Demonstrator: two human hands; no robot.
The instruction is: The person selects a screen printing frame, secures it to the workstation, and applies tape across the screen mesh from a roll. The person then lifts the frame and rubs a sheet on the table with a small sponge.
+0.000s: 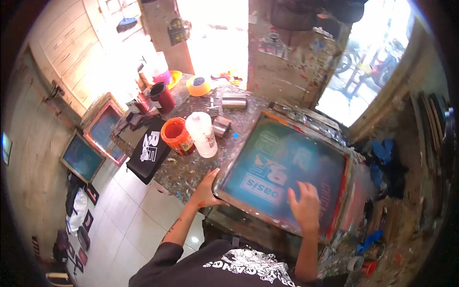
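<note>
A rectangular, paint-stained framed screen with blue-green mesh point(282, 167) sits at the right of the speckled counter point(179, 172); its boxed lettering reads "oasis", while other text is blurred. The left hand point(205, 191) has its grip clasped on the screen's near-left corner. The right hand point(305, 205), grip released, is over the mesh; contact cannot be told. A flat black piece point(138, 163) at the counter's edge shows white "RE".

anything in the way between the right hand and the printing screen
Nothing visible stands between the right hand and the printing screen. The left hand is at its near left corner, and the white bottle stands off to the left.
</note>
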